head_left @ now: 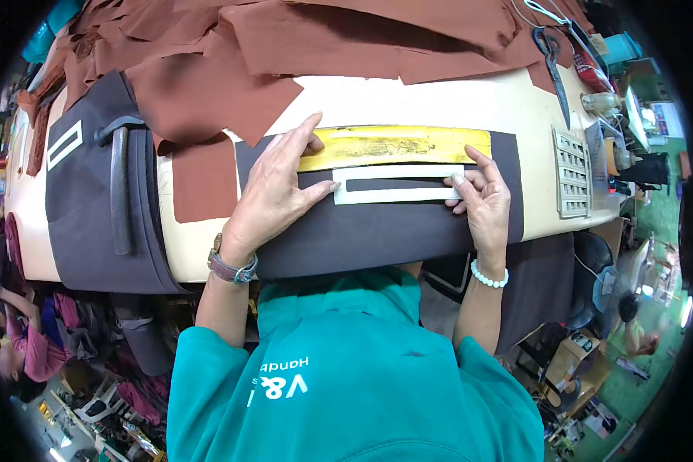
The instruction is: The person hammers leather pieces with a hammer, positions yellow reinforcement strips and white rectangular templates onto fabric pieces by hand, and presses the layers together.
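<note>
A white rectangular frame (399,195) with a long slot lies over the dark grey sheet (362,239), just below a worn yellow strip (400,146). My left hand (273,185) has its fingers spread, with the thumb tip at the frame's left end and the fingers by the yellow strip's left end. At the other end, my right hand (481,196) pinches the frame between thumb and fingers. One right finger is raised near the yellow strip's right end.
A hammer (121,185) rests on folded dark sheets (77,223) at left, beside another white slotted piece (65,145). Brown sheets (323,38) cover the table's far side. Scissors (550,65) and a beige slotted tray (571,173) are at right. Another person (35,339) is at far left.
</note>
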### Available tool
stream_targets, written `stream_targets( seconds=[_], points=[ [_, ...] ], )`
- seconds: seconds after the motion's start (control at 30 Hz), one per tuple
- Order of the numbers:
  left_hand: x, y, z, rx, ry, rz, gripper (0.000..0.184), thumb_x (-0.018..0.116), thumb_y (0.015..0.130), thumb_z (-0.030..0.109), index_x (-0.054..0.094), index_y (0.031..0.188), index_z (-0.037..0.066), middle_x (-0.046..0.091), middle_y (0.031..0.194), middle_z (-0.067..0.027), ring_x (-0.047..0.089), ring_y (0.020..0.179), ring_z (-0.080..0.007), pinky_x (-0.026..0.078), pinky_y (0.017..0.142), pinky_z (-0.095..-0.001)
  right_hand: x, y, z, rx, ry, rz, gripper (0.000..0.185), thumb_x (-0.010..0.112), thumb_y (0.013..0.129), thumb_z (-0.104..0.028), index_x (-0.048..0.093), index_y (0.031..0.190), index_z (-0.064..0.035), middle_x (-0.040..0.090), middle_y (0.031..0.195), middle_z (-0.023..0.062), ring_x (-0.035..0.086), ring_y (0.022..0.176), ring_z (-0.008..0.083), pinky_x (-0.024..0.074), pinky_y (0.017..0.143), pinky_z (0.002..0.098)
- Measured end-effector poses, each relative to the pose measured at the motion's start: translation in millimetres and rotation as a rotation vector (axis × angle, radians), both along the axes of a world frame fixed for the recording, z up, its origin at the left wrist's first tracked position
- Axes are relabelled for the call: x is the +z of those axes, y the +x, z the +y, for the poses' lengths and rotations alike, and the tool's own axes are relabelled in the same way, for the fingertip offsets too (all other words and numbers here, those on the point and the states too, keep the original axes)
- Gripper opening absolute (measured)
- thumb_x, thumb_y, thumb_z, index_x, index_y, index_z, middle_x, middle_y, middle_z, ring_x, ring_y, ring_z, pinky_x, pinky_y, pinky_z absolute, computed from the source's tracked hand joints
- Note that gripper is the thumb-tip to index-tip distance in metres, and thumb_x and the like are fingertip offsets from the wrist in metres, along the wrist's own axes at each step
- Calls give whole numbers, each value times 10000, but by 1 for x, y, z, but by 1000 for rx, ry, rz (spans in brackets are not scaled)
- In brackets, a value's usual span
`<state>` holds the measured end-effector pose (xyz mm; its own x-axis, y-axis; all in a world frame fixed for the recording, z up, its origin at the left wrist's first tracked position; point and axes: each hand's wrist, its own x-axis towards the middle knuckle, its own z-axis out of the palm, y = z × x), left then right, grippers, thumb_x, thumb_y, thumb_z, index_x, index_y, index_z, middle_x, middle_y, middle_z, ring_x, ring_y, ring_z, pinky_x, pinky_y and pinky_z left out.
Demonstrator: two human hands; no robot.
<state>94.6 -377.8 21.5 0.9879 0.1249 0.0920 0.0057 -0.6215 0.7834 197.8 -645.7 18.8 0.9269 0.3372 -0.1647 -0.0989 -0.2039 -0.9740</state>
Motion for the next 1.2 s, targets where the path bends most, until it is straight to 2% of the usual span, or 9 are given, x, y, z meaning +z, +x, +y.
stream_targets(
  seconds=[0.07, 0.17, 0.37, 0.47, 0.63, 1.17, 1.2],
  points=[
    [0, 0, -2, 6, 9, -14, 823, 764, 695, 101, 352, 1408, 82, 568, 1059, -119, 551, 1029, -248, 449, 935, -367, 1, 0, 1, -11, -13, 0, 456, 582, 888, -41, 422, 1308, 33, 660, 828, 80, 573, 592, 45, 438, 485, 147],
    [-2, 0, -4, -1, 17, -56, 793, 750, 677, 95, 360, 1362, 7, 549, 1010, -140, 531, 983, -289, 423, 900, -381, 0, 0, 1, -14, -9, 1, 460, 584, 887, -42, 419, 1309, 34, 659, 829, 80, 571, 590, 45, 438, 481, 146],
    [0, 0, -6, 3, 64, -40, 789, 749, 690, 104, 360, 1373, 28, 552, 1018, -144, 528, 987, -287, 425, 896, -378, 1, -1, 2, -47, 1, -9, 471, 594, 879, -38, 418, 1308, 40, 644, 837, 71, 571, 599, 47, 448, 492, 147],
    [0, -1, -7, 22, 76, 21, 802, 753, 702, 85, 360, 1401, 71, 549, 1052, -118, 535, 1029, -249, 439, 955, -364, 9, -7, 3, -107, -153, -125, 476, 598, 869, -22, 418, 1304, 47, 618, 817, 58, 569, 610, 48, 451, 495, 150],
    [3, -1, -7, 9, 75, 21, 817, 754, 683, 72, 363, 1400, 62, 553, 1067, -115, 527, 1042, -246, 427, 961, -362, 1, -9, -4, -174, -156, -125, 471, 614, 823, 41, 454, 1265, 75, 599, 788, 47, 543, 642, 46, 450, 590, 178],
    [-1, -3, -7, 8, 81, 0, 805, 762, 692, 111, 376, 1398, 78, 558, 1089, -106, 525, 1043, -233, 419, 961, -353, -5, -11, 0, -233, -163, -183, 479, 672, 783, 32, 481, 1219, 93, 627, 755, 52, 543, 637, 32, 449, 586, 168],
    [0, -3, -7, 7, 85, -4, 785, 758, 696, 110, 388, 1387, 74, 556, 1089, -111, 525, 1043, -239, 422, 951, -357, -4, -11, 1, -238, -177, -195, 438, 665, 782, 36, 511, 1189, 78, 624, 756, 54, 552, 634, 52, 456, 582, 186]
  ],
)
